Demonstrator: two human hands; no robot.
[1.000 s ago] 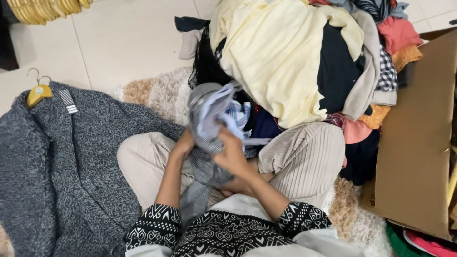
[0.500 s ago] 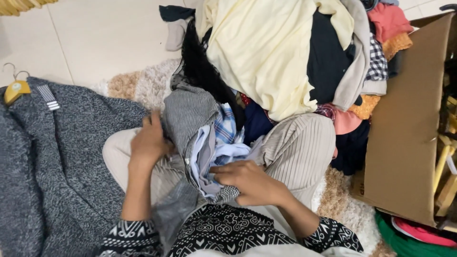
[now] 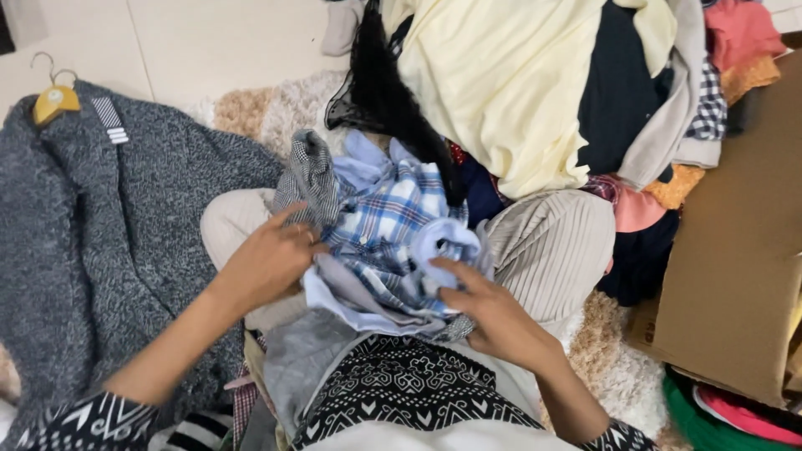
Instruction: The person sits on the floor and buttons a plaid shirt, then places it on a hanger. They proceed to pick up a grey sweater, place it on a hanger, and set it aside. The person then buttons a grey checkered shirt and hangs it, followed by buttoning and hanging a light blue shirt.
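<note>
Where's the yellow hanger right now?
The yellow hanger lies at the far left of the head view, on the floor at the collar of the grey sweater.

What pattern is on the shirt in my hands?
Blue and white plaid on the shirt, with pale blue lining; head view.

The left hand (image 3: 269, 260) comes in from the lower left on a bare arm. Its fingers are bent and pinched closed, with the thumb pointing up. The right hand (image 3: 493, 313) comes in from the lower right, also on a bare arm. Its fingers (image 3: 447, 269) point up and to the left and curl closed. Both hands sit close together above the lap.
</note>
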